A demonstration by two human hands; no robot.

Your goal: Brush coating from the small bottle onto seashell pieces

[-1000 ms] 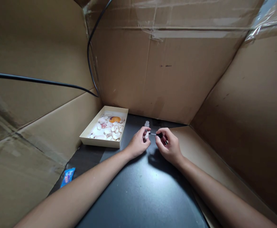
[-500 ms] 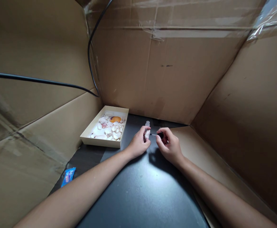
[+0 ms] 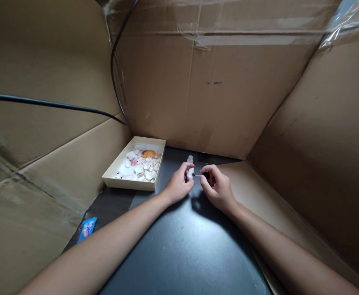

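My left hand (image 3: 178, 183) is closed on a small whitish, ribbed seashell (image 3: 191, 173), held between thumb and fingers above the dark table. Facing it, my right hand (image 3: 218, 186) pinches a small applicator brush by its dark, round cap (image 3: 207, 175). The brush's thin stem (image 3: 197, 175) points left, and its dark tip is at the shell's side, seemingly touching it. Just beyond the left fingers stands a small clear bottle (image 3: 190, 158), its lower part hidden by the hand.
A cream tray (image 3: 130, 185) at the left holds several white seashells (image 3: 145, 169) and an orange one (image 3: 148, 154). A blue packet (image 3: 87, 228) lies near the left edge of the black table (image 3: 173, 254). Cardboard walls (image 3: 191, 98) enclose the table; a black cable (image 3: 56, 105) hangs at the left.
The view has shifted slightly. Both hands keep their grip, and the brush tip stays at the shell's side with only a slight shift.
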